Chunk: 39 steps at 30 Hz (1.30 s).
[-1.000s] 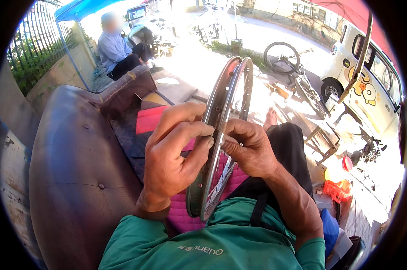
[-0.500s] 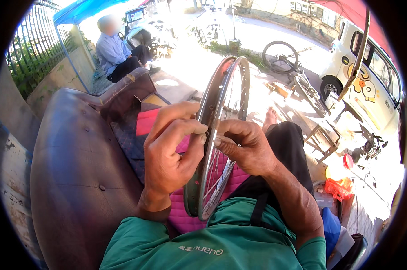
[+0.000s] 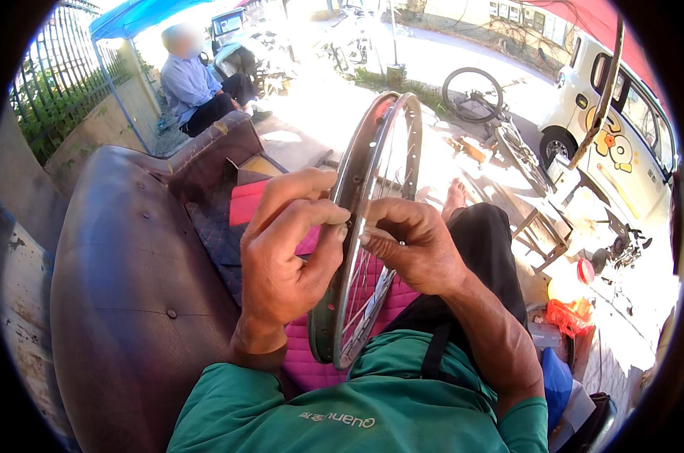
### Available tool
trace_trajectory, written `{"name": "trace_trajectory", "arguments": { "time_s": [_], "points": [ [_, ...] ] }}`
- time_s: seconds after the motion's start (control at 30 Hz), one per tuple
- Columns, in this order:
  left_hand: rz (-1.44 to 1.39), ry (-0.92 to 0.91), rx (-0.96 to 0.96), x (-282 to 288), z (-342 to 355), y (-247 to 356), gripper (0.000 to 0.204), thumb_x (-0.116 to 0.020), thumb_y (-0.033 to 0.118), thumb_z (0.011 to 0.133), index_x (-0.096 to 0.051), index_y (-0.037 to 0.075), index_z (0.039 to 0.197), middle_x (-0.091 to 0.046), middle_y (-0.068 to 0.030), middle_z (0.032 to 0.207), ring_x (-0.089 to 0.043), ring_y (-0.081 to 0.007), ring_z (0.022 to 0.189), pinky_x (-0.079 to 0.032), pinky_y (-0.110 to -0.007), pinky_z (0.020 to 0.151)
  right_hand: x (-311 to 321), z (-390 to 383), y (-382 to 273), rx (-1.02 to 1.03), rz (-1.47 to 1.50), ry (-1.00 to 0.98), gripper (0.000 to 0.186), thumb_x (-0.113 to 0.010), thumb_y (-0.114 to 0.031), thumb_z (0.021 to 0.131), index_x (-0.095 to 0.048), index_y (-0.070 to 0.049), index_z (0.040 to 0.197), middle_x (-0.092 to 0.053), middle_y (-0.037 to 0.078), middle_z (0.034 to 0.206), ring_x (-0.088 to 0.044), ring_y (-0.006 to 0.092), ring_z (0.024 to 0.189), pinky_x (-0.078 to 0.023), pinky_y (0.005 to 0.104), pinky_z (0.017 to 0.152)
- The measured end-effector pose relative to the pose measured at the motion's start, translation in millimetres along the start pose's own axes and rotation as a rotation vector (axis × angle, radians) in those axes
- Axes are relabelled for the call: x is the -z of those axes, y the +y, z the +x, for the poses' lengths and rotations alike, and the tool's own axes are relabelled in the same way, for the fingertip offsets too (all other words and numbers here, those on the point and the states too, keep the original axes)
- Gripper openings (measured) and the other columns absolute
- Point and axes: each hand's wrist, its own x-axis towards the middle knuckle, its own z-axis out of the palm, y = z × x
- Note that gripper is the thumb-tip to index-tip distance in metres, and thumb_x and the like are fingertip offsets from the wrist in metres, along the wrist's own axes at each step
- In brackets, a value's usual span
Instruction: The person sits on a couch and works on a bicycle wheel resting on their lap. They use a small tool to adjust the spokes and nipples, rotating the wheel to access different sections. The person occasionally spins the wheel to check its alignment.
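Note:
A spoked bicycle wheel rim (image 3: pixel 355 166) stands upright over my lap, its outer channel facing left and small holes showing along it. My left hand (image 3: pixel 287 245) is at the outer side of the rim, thumb and index finger pinched together at the channel; a tiny dark bit shows at the fingertips, too small to name. On the inner side, my right hand (image 3: pixel 419 245) pinches close to the rim, opposite the left fingertips. A small bright metal tip shows by its thumb, seemingly of a thin spoke mostly hidden by the fingers. Loose-looking thin spokes (image 3: pixel 361 306) run inside the lower rim.
A brown padded sofa (image 3: pixel 130 302) curves along my left, with a pink quilted cushion (image 3: pixel 300 351) beneath the wheel. A person (image 3: pixel 187 87) sits at the far left. Ahead lies a bicycle (image 3: pixel 512 147); at right are a white van (image 3: pixel 621 143), a wooden stool (image 3: pixel 546 234) and a red bag (image 3: pixel 571 315).

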Motion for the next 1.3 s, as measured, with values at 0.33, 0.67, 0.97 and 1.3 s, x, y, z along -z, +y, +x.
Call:
{"name": "trace_trajectory", "arguments": {
  "time_s": [0.33,0.67,0.97,1.3],
  "points": [
    [0.018,-0.015,0.004,4,2,-2,0.022,-0.069,-0.013,0.072,-0.067,-0.001,0.09,-0.064,-0.0144,0.113,-0.065,-0.0225,0.088,-0.053,-0.032,0.079,-1,4,0,-0.038,-0.043,-0.003,0.011,-0.061,0.004,0.095,-0.065,0.003,0.105,-0.067,0.004,0.099,-0.062,0.0109,0.094,-0.052,0.0275,0.086],
    [0.039,-0.015,0.027,4,0,4,0.02,-0.068,-0.013,0.074,-0.068,-0.002,0.091,-0.064,-0.0147,0.114,-0.066,-0.0227,0.088,-0.053,-0.033,0.079,0,6,0,-0.043,-0.028,-0.033,0.019,-0.06,0.003,0.096,-0.067,0.004,0.114,-0.07,0.008,0.105,-0.065,0.0134,0.098,-0.055,0.0296,0.09],
    [0.052,-0.038,0.015,7,2,4,0.018,-0.069,-0.012,0.074,-0.068,-0.002,0.09,-0.065,-0.0149,0.113,-0.067,-0.0244,0.092,-0.054,-0.033,0.081,-2,10,0,-0.023,-0.075,-0.014,0.016,-0.062,-0.001,0.097,-0.069,0.001,0.11,-0.07,0.004,0.101,-0.063,0.0083,0.095,-0.052,0.0253,0.084],
    [0.02,-0.027,0.023,4,2,4,0.02,-0.068,-0.014,0.074,-0.068,-0.003,0.09,-0.065,-0.0153,0.115,-0.067,-0.0236,0.091,-0.053,-0.032,0.081,3,9,0,-0.006,-0.094,-0.049,0.015,-0.061,-0.001,0.097,-0.069,0.001,0.11,-0.07,0.003,0.1,-0.062,0.008,0.096,-0.052,0.0259,0.086]
  ]
}}
